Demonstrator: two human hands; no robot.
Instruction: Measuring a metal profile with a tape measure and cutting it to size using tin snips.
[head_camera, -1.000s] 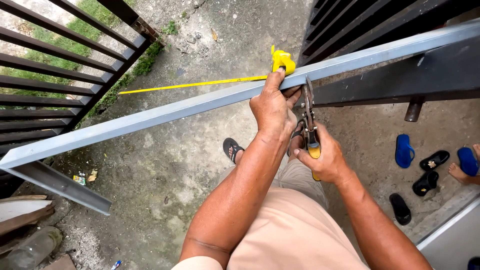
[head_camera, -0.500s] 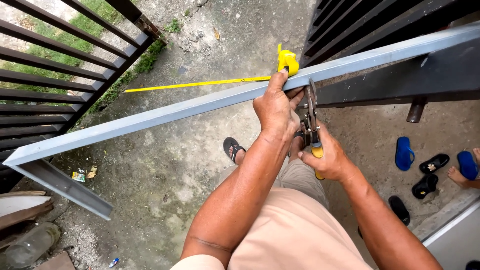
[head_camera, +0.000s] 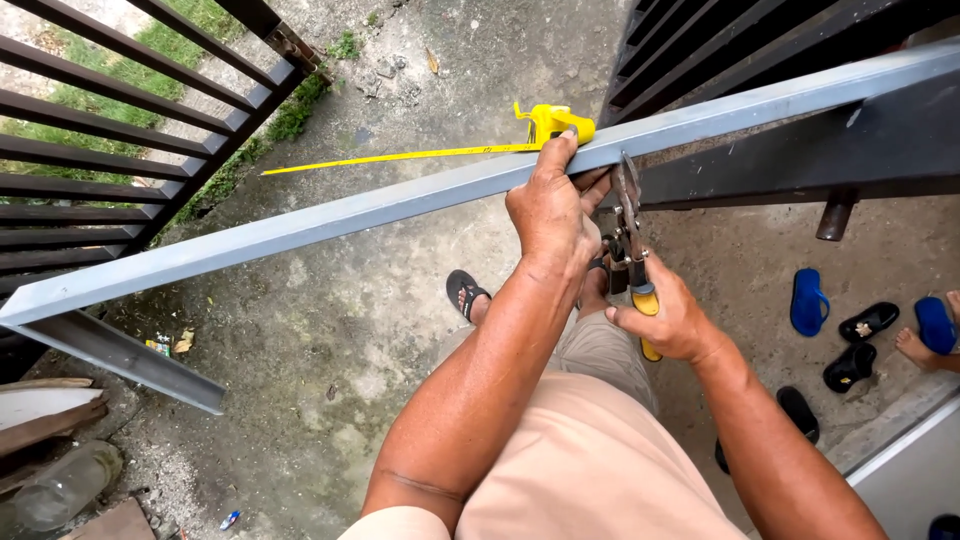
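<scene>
Long grey metal channel (head_camera: 330, 218) spanning scene left to right, far end over dark steel beam (head_camera: 800, 160). Left hand (head_camera: 548, 215) clamped on channel edge, fingers curled over it. Right hand (head_camera: 668, 320) closed on yellow-handled tin snips (head_camera: 630, 235), blades at channel. Yellow tape measure (head_camera: 550, 122) lying behind, extended left.

Very little has moved over the last second. The right hand (head_camera: 672, 318) has slid slightly back and down on the snips (head_camera: 632, 232), toward the near end of their yellow handles. The left hand (head_camera: 550, 215) has pressed a touch closer over the grey metal channel (head_camera: 400, 200). The camera has tilted slightly.
</scene>
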